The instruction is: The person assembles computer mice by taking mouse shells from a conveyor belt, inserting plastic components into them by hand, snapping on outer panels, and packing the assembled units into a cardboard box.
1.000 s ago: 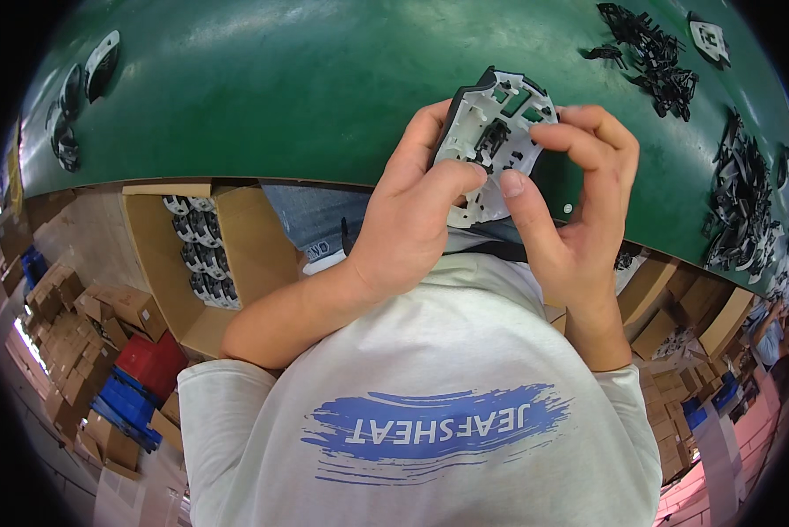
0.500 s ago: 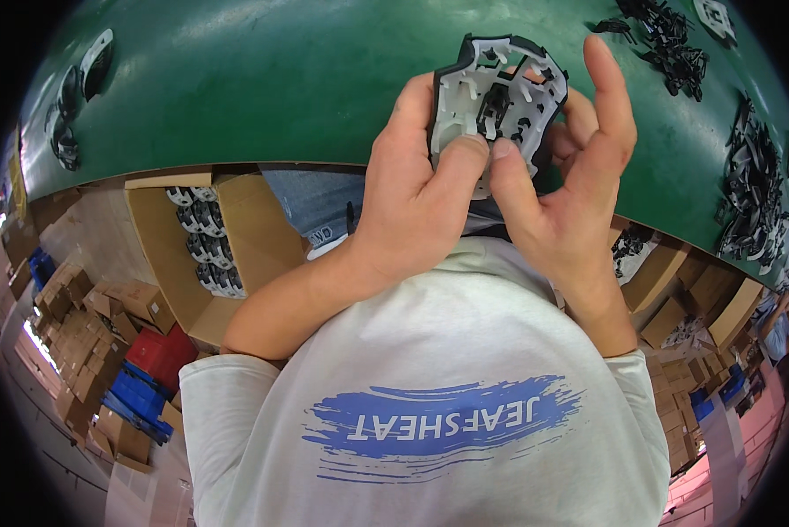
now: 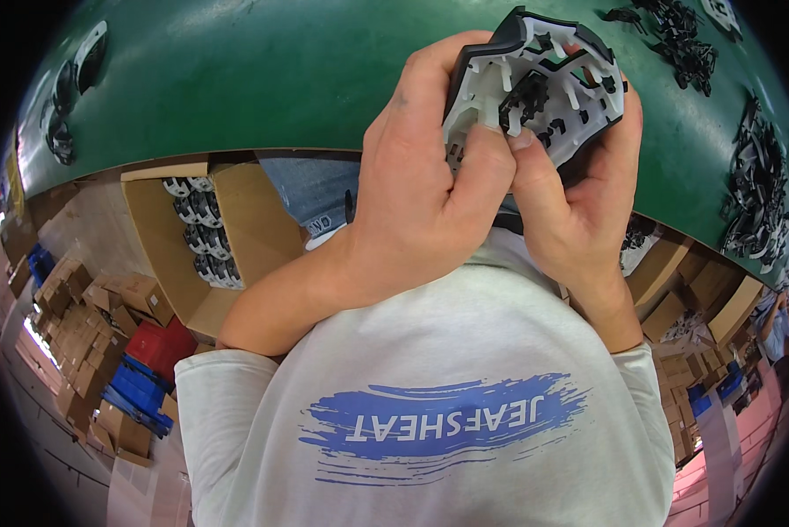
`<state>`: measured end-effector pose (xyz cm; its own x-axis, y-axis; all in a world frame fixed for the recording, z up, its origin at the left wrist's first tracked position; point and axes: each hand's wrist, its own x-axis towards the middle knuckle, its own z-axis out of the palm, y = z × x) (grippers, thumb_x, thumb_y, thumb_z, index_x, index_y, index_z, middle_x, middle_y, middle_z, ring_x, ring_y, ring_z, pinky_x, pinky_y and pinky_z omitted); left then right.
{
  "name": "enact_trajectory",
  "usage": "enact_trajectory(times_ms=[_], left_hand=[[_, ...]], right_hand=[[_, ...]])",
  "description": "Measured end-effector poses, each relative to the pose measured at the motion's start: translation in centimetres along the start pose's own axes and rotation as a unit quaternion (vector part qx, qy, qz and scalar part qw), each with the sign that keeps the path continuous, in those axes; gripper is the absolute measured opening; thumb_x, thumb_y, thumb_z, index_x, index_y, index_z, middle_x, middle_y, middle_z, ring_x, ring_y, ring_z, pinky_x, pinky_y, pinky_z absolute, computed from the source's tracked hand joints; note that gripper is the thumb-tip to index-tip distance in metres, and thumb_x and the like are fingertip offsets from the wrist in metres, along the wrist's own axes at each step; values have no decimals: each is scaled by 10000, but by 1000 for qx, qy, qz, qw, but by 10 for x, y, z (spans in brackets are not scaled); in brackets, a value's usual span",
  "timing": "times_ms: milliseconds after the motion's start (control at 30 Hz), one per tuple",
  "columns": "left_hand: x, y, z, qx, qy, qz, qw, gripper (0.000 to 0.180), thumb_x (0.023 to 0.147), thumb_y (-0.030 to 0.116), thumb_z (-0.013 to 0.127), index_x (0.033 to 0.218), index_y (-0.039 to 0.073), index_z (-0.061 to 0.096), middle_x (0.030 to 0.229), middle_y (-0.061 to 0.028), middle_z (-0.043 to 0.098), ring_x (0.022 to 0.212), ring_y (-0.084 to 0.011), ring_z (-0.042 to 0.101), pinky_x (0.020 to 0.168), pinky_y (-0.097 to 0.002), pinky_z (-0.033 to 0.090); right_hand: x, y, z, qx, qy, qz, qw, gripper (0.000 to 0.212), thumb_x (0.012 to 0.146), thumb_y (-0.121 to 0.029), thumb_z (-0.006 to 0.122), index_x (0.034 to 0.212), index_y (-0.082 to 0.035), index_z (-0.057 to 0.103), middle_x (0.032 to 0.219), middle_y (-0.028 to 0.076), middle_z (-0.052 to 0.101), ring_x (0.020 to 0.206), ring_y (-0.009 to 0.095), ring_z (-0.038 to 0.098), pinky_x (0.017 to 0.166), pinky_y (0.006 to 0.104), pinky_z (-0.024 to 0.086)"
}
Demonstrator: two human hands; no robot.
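A plastic housing shell (image 3: 579, 66), white inside with a black rim, is tilted so that its hollow inside with pegs and slots faces up. My left hand (image 3: 421, 176) grips its left side, fingers behind and thumb inside the lower edge. On the right, my right hand (image 3: 583, 202) wraps round the other side. Its thumb reaches in beside the left thumb. Both thumb tips press near the bottom of a small black part (image 3: 526, 98) seated in the middle of the shell. Most fingers are hidden behind the shell.
Loose black parts (image 3: 676, 44) lie in a heap at the far right of the green table (image 3: 263, 79), with a larger pile (image 3: 753, 189) nearer. Several curved shells (image 3: 63, 88) lie at the left. Below the edge, a cardboard box (image 3: 267, 237) holds stacked shells (image 3: 203, 233).
Both hands and the shell have moved up and slightly right, and the shell has tilted. My right hand's raised index finger has come down behind the shell.
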<state>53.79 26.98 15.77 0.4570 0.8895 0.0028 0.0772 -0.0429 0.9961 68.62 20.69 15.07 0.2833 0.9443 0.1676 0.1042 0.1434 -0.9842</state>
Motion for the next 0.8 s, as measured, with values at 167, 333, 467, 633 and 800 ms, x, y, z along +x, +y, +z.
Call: enact_trajectory(times_ms=[167, 333, 467, 633, 800], left_hand=[[5, -9, 1, 18, -6, 23, 1000, 448, 960, 25, 563, 1394, -60, 495, 1178, -239, 684, 1014, -387, 702, 917, -448, 558], [6, -11, 3, 55, -14, -8, 998, 441, 970, 36, 564, 1391, -78, 493, 1193, -263, 671, 1040, -417, 694, 937, -459, 552], [14, 3, 3, 72, -53, -11, 996, 522, 1018, 22, 571, 1514, -74, 438, 1272, -129, 687, 1151, -171, 652, 1013, -320, 516], [12, 30, -16, -183, -130, -181, 957, 712, 1030, 16, 651, 1648, -50, 302, 1503, -120, 550, 1336, -187, 563, 1147, -367, 456], [17, 25, -33, -193, -154, -180, 952, 710, 1041, 56, 653, 1652, -46, 308, 1502, -126, 565, 1355, -200, 563, 1160, -375, 451]], right_hand=[[1, 4, 1, 36, 5, 38, 999, 604, 980, 50, 623, 1542, 28, 404, 1381, 121, 606, 1242, 174, 604, 1094, 340, 480], [8, -4, -1, -89, -21, 86, 992, 537, 988, 43, 605, 1504, 37, 456, 1317, 104, 642, 1184, 154, 619, 1040, 317, 502], [16, -4, -14, -30, 19, 129, 991, 605, 934, -6, 635, 1511, 53, 464, 1192, 139, 721, 1034, 180, 702, 889, 313, 577], [24, -19, -19, 54, -35, 209, 976, 601, 931, 7, 631, 1513, 57, 487, 1262, 100, 686, 1118, 153, 649, 965, 308, 541], [37, -20, -14, 64, -76, 226, 969, 623, 928, 11, 633, 1529, 65, 476, 1300, 109, 674, 1172, 160, 636, 1007, 318, 528]])
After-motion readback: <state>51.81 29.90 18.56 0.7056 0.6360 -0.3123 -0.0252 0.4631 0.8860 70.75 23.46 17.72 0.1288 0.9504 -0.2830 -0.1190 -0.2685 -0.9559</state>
